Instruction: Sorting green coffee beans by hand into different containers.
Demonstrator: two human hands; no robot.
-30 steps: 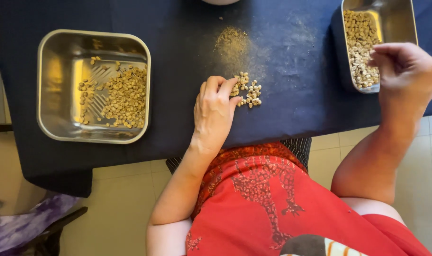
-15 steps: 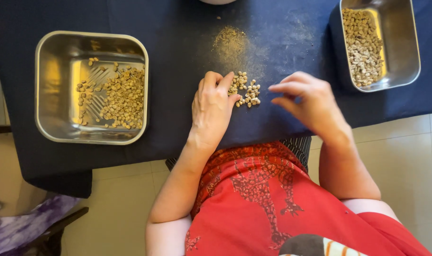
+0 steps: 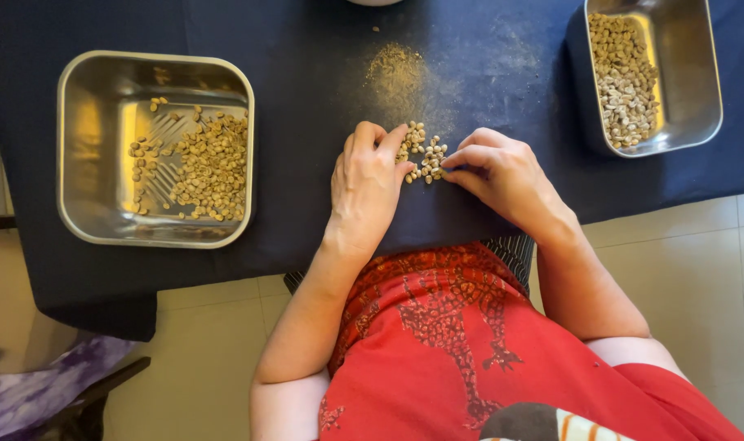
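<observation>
Your left hand lies flat on the dark cloth, fingers loosely extended, gripping nothing, fingertips touching the small pile of pale beans. Your right hand meets the pile from the other side, fingers curled; whether they pinch a bean cannot be told. Steel trays of beans sit far left and upper right

The left hand lies palm down, fingers curled and close together, forearm running back toward the body. The right hand sits just beside it, fingers bent inward with fingertips pointing left, elbow tucked in.
</observation>
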